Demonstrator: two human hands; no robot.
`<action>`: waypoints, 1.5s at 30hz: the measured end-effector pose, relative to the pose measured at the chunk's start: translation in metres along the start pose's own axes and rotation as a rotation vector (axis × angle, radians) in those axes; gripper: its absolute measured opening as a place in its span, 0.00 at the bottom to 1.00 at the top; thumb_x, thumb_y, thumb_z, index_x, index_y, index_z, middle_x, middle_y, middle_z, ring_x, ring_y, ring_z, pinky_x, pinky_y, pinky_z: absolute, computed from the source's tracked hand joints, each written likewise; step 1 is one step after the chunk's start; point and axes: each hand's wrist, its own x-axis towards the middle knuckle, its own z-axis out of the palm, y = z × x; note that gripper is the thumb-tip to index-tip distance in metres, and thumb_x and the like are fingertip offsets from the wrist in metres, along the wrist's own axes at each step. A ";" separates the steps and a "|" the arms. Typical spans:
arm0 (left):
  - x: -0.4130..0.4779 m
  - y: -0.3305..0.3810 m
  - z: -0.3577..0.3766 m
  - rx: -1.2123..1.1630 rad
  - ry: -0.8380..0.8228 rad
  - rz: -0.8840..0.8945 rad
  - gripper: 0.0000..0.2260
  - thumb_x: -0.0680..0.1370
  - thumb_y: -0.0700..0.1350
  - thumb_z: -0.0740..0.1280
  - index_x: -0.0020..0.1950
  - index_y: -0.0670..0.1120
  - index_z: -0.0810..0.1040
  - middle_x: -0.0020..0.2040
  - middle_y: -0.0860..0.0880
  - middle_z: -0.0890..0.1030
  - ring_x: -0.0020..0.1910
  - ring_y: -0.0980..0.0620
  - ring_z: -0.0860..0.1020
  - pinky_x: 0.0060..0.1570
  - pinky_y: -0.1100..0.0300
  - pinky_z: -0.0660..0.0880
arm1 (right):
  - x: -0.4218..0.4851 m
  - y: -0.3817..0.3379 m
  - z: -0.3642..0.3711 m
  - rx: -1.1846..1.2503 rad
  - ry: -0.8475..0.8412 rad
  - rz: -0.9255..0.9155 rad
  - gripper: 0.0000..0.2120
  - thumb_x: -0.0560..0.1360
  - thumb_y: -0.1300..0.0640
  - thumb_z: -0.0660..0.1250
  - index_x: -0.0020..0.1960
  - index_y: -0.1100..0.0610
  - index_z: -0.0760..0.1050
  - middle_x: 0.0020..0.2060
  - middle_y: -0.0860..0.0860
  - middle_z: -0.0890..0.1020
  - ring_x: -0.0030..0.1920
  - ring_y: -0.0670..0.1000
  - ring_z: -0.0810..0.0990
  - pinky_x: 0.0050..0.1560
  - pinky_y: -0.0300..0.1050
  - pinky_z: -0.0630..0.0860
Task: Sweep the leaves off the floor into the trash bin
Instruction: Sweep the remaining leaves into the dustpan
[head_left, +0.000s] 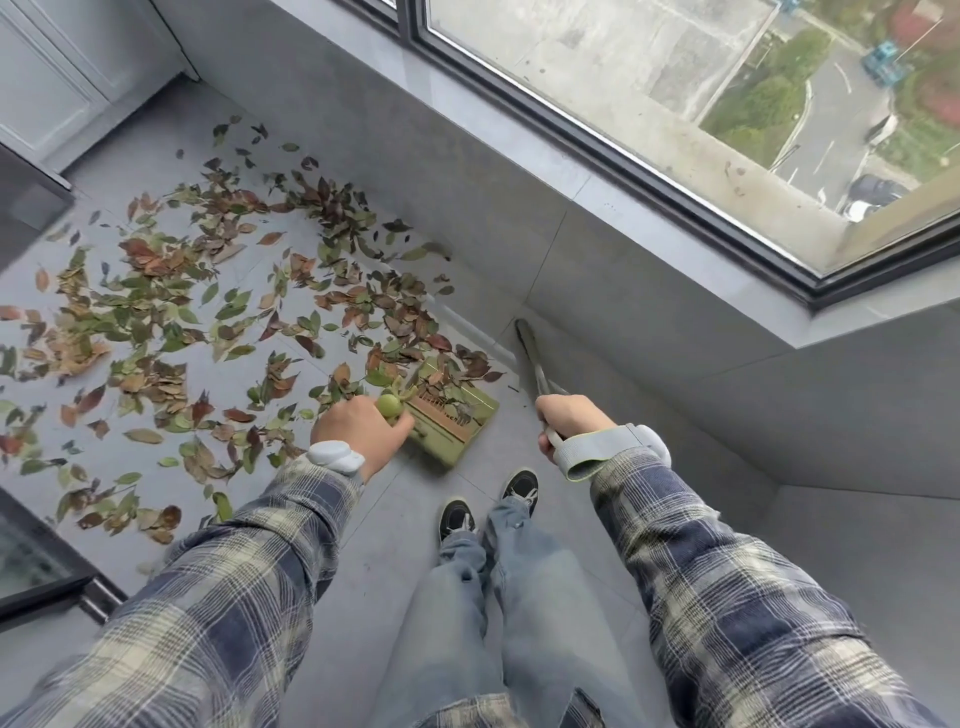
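Many green, brown and red leaves (156, 322) lie scattered over the grey tiled floor at left and centre. A green dustpan (452, 415) stands on the floor by my feet with some leaves on it. My left hand (358, 428) grips the round green top of the dustpan's handle (388, 405). My right hand (569, 421) is curled round a thin grey broom handle (535, 364), which runs down toward the wall corner; the broom's head is not clearly visible. No trash bin is in view.
A low grey wall (519, 218) under a large window (727, 104) bounds the floor at right. A white cabinet (57, 78) stands at the far left, and a dark door frame (47, 587) sits at lower left. My shoes (488, 506) are just behind the dustpan.
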 end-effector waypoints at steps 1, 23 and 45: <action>-0.001 -0.003 0.000 0.010 0.002 0.004 0.21 0.73 0.63 0.62 0.36 0.46 0.79 0.34 0.47 0.79 0.34 0.45 0.76 0.34 0.60 0.70 | 0.001 -0.003 0.006 -0.012 -0.006 0.008 0.11 0.79 0.60 0.61 0.39 0.55 0.65 0.35 0.52 0.73 0.32 0.48 0.73 0.29 0.39 0.73; 0.009 0.030 0.015 -0.127 0.051 -0.125 0.22 0.75 0.61 0.60 0.40 0.43 0.78 0.38 0.43 0.78 0.38 0.42 0.77 0.41 0.51 0.79 | -0.022 -0.055 0.015 -0.442 0.146 -0.188 0.13 0.78 0.58 0.64 0.58 0.65 0.77 0.41 0.57 0.79 0.37 0.57 0.78 0.46 0.52 0.81; 0.019 0.043 0.012 -0.189 0.084 -0.123 0.20 0.75 0.58 0.62 0.38 0.42 0.78 0.36 0.43 0.78 0.37 0.42 0.78 0.37 0.55 0.77 | -0.061 -0.096 -0.008 -0.912 0.219 -0.230 0.04 0.73 0.63 0.66 0.47 0.60 0.77 0.36 0.53 0.76 0.35 0.54 0.74 0.30 0.38 0.63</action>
